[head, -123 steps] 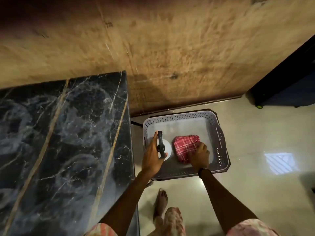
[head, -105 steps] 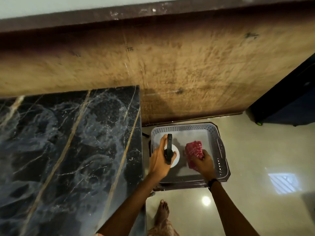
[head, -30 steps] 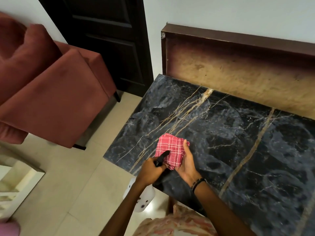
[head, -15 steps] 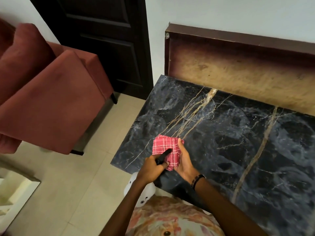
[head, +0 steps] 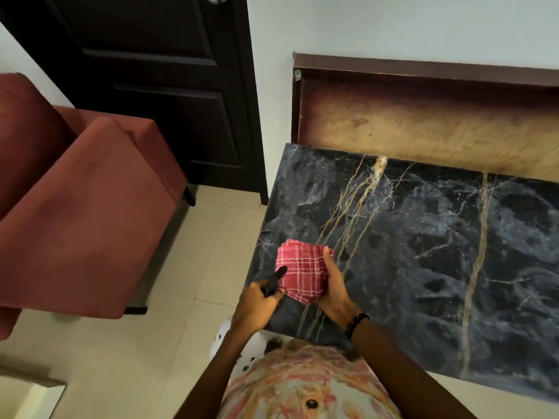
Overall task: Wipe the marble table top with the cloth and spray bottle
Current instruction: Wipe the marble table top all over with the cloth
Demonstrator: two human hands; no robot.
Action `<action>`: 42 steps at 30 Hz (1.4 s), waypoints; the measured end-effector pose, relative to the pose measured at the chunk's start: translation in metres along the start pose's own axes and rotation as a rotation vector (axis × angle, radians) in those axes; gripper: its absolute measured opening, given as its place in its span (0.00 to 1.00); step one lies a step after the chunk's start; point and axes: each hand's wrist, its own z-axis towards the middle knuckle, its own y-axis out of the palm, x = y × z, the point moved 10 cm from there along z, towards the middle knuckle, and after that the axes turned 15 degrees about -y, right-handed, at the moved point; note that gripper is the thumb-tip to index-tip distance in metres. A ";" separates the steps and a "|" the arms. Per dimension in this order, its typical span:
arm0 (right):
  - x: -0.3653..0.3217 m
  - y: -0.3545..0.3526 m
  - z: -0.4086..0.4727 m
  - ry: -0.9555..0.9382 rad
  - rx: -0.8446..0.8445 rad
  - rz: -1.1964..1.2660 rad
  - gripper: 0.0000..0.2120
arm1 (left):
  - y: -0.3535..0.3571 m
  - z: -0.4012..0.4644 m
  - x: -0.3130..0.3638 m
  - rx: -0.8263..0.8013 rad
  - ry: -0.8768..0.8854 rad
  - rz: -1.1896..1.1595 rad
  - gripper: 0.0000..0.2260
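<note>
The black marble table top, veined in gold and grey, fills the right of my view and stands against a worn wooden panel on a pale wall. To the left, a dark door stands shut, with a rust-red sofa in front of it on the cream tiled floor. I stand at the table's near left corner, and my patterned shirt shows at the bottom. My right hand is cupped around the folded red checked cloth, fingers curled along its right side, holding it just above the marble near that corner; I cannot tell whether the cloth touches the stone. My left hand is closed around the spray bottle, whose black nozzle points at the cloth, almost touching it, while its white body hangs below my wrist over the floor. A dark band sits on my right wrist.
</note>
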 end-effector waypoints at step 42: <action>0.102 0.068 0.012 -0.715 -1.018 -2.064 0.31 | -0.083 0.012 -0.039 -0.027 0.124 -0.526 0.10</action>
